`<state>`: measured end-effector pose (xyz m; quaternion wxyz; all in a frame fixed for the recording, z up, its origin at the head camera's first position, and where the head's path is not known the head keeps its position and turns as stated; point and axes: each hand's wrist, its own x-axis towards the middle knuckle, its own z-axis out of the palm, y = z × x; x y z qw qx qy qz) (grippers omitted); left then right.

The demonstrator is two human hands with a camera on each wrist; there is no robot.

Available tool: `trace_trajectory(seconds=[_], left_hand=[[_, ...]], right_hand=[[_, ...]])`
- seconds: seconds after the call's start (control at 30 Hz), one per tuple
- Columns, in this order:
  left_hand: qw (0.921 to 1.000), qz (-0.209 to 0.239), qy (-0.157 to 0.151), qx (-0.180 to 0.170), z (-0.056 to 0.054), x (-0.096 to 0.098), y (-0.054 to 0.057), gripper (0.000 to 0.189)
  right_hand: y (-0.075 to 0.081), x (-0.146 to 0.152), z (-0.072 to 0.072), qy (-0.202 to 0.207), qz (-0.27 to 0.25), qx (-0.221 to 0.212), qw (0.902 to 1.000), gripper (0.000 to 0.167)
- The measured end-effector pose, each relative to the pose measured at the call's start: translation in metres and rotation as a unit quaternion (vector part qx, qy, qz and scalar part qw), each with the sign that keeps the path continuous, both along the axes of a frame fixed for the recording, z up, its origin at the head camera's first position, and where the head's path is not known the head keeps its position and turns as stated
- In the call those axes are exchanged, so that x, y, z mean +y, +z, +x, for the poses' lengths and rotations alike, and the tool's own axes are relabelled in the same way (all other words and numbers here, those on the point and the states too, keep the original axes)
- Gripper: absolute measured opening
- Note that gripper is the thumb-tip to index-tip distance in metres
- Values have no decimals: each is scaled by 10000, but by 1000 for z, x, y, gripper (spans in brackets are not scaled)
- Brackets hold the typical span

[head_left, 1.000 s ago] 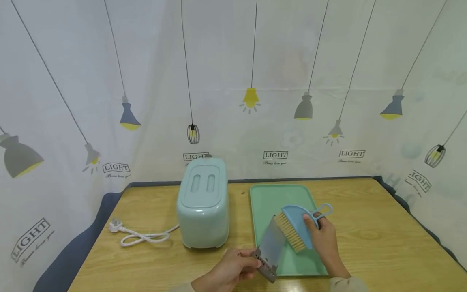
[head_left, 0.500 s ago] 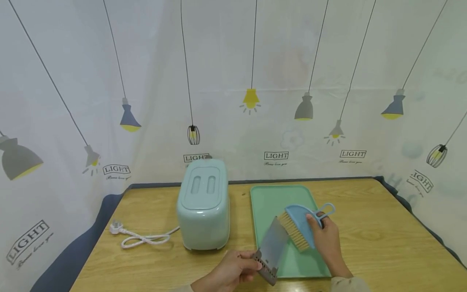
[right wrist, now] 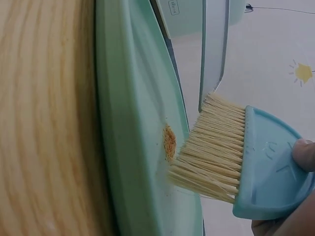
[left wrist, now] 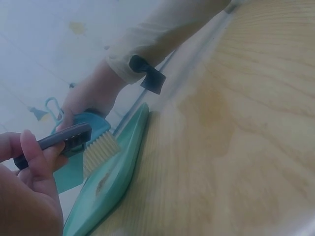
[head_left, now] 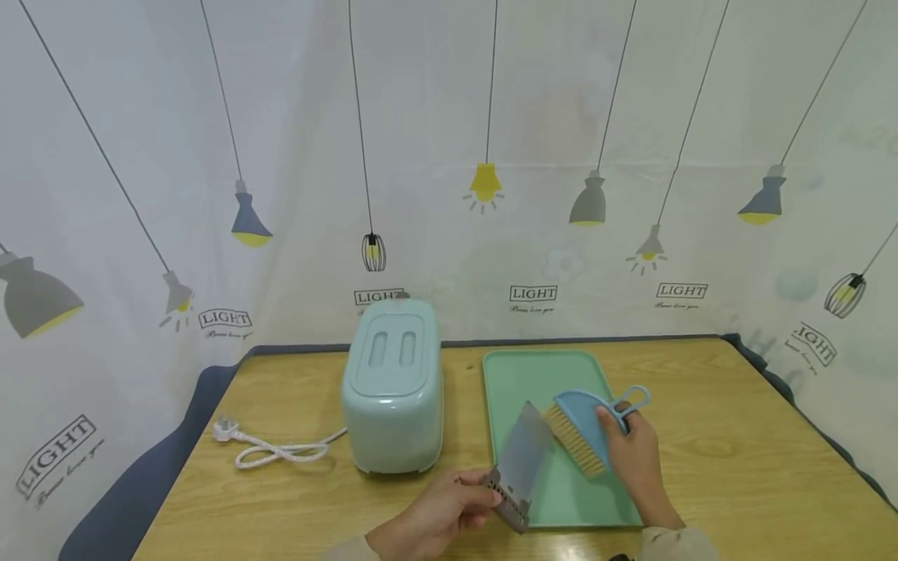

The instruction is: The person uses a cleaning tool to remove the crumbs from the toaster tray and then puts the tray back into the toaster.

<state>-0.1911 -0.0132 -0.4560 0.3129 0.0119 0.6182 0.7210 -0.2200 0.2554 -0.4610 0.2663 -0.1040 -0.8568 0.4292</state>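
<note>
My left hand [head_left: 445,506] pinches a thin metal toaster crumb tray [head_left: 524,452] by its dark, perforated end, thumb on top. The tray is tilted over a green serving tray [head_left: 515,378]. In my right hand [head_left: 637,463] is a small blue hand brush [head_left: 585,417] with pale bristles, gripped by its body near the looped handle. The bristle corner sits right at the crumb tray's far edge. Below the brush, a small pile of brown crumbs [right wrist: 169,142] lies on the green tray, seen in the right wrist view.
A pale blue toaster [head_left: 393,405] stands left of the green tray, its lid on. Its white cord and plug [head_left: 281,452] lie looped on the wooden table [head_left: 730,436]. A curtain printed with lamps hangs behind.
The brush has shifted a little to the right, from overlapping the crumb tray to its edge. The left hand has stayed nearly still, holding the crumb tray.
</note>
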Motion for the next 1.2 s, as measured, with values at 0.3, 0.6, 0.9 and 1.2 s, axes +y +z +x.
trace_trajectory(seconds=[0.3,0.6,0.9,1.2], left_hand=[[9998,-59,173,-34,-2,3,3,43],[9995,94,306,-69,-4,3,5,43],[9988,241,414,-77,-4,2,5,46],[9987,244,412,-198,-2,2,4,44]], right_hand=[[2,2,0,55,147,248,9996,13],[3,2,3,-55,233,230,9994,13],[2,12,6,-258,121,26,9996,17],[-3,24,8,-403,-86,-320,9986,20]])
